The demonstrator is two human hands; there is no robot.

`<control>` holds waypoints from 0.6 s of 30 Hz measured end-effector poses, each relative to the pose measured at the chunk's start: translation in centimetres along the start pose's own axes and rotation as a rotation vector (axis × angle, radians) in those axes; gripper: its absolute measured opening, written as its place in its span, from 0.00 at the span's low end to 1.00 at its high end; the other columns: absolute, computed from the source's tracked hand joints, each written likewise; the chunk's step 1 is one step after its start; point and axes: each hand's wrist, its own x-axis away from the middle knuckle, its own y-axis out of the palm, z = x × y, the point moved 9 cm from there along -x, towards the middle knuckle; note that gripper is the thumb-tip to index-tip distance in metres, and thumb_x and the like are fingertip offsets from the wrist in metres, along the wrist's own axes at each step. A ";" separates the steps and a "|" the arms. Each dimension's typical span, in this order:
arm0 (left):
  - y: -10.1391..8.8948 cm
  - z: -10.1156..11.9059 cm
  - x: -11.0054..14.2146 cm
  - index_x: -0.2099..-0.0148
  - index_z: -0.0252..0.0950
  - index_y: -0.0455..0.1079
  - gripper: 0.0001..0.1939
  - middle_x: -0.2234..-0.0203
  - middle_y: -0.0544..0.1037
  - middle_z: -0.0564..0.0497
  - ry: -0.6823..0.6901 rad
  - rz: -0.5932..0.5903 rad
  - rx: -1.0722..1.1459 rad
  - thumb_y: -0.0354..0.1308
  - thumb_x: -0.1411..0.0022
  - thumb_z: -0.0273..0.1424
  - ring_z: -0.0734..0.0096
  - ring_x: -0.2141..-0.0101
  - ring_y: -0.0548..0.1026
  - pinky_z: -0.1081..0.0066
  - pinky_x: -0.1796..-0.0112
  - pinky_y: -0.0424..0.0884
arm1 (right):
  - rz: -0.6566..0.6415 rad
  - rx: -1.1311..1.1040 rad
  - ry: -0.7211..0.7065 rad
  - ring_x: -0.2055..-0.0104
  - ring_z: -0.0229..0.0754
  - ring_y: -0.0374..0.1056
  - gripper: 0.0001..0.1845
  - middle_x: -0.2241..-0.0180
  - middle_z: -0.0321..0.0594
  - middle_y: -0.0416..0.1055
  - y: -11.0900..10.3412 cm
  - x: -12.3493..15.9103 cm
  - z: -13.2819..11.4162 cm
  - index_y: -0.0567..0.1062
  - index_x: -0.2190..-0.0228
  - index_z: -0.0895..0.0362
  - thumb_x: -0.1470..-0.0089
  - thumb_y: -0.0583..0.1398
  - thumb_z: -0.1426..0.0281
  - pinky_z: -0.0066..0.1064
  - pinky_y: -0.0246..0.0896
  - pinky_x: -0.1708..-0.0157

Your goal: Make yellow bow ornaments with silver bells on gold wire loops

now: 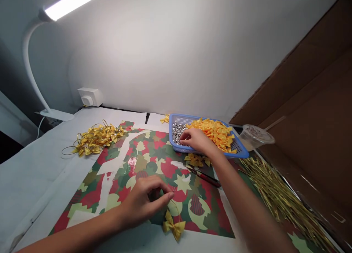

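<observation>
My left hand pinches a thin gold cord between thumb and forefinger. From that cord hangs a yellow ribbon bow, near the front edge of the patterned sheet. In the blue plastic basket, my right hand reaches down to a heap of small shiny silver bells. Its fingers are curled together at the bells, and whatever is between the tips is too small to make out. Beside the bells, many loose yellow bows fill the rest of the basket.
At left lies a pile of yellow bows with cord loops. Dark-handled pliers and a few bows lie before the basket. Gold cords, a lidded plastic cup and a cardboard wall stand right. A lamp rises left.
</observation>
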 end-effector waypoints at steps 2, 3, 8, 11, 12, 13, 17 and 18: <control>0.1 -0.1 0.0 0.71 0.32 0.73 0.10 0.80 0.71 0.53 -0.011 0.000 0.026 0.56 0.40 0.30 0.79 0.81 0.61 0.78 0.81 0.59 | -0.028 -0.007 0.020 0.54 0.45 0.70 0.15 0.50 0.44 0.69 0.3 -0.2 0.3 0.70 0.52 0.57 0.39 0.58 0.66 0.42 0.68 0.56; 0.1 -0.2 0.0 0.71 0.32 0.73 0.10 0.80 0.71 0.53 -0.023 0.000 0.038 0.56 0.40 0.30 0.80 0.81 0.61 0.78 0.80 0.58 | -0.038 -0.013 0.030 0.54 0.45 0.70 0.15 0.50 0.44 0.69 0.5 -0.3 0.5 0.70 0.52 0.57 0.39 0.58 0.66 0.42 0.68 0.56; 0.2 -0.8 0.0 0.71 0.32 0.73 0.10 0.81 0.70 0.54 -0.085 -0.007 0.073 0.56 0.41 0.31 0.80 0.82 0.60 0.77 0.80 0.57 | -0.072 -0.068 0.050 0.54 0.45 0.70 0.15 0.50 0.44 0.69 1.0 -0.5 1.2 0.70 0.51 0.56 0.39 0.58 0.66 0.42 0.68 0.56; 0.2 -0.9 -0.1 0.72 0.32 0.73 0.10 0.81 0.68 0.54 -0.121 -0.012 0.075 0.56 0.42 0.32 0.79 0.81 0.59 0.76 0.80 0.56 | -0.089 -0.126 0.035 0.54 0.45 0.70 0.15 0.50 0.44 0.69 1.4 -0.7 1.4 0.70 0.51 0.57 0.39 0.58 0.66 0.43 0.68 0.56; 0.2 -0.9 -0.1 0.72 0.32 0.73 0.10 0.81 0.68 0.54 -0.132 -0.017 0.077 0.56 0.42 0.32 0.79 0.81 0.59 0.76 0.80 0.55 | -0.093 -0.149 0.028 0.54 0.45 0.70 0.15 0.50 0.44 0.69 1.5 -0.8 1.5 0.70 0.51 0.57 0.39 0.58 0.66 0.43 0.68 0.56; 0.3 -0.9 -0.1 0.72 0.33 0.73 0.10 0.82 0.67 0.55 -0.145 -0.023 0.083 0.56 0.42 0.32 0.79 0.81 0.59 0.76 0.80 0.55 | -0.093 -0.173 0.021 0.54 0.45 0.70 0.16 0.50 0.44 0.69 1.5 -0.8 1.6 0.70 0.51 0.57 0.39 0.58 0.66 0.43 0.68 0.56; 0.5 -1.9 0.2 0.72 0.33 0.72 0.12 0.85 0.63 0.58 -0.287 -0.042 0.180 0.57 0.43 0.37 0.79 0.83 0.57 0.75 0.81 0.52 | -0.043 -0.292 -0.019 0.56 0.44 0.70 0.14 0.53 0.44 0.70 0.8 -0.8 1.5 0.71 0.54 0.58 0.40 0.59 0.66 0.42 0.69 0.58; 0.6 -2.4 0.3 0.72 0.34 0.71 0.13 0.85 0.63 0.58 -0.344 -0.041 0.213 0.57 0.43 0.38 0.78 0.83 0.58 0.75 0.81 0.53 | -0.021 -0.329 -0.037 0.57 0.44 0.70 0.12 0.55 0.44 0.72 0.3 -0.6 1.3 0.72 0.56 0.59 0.40 0.59 0.67 0.40 0.69 0.58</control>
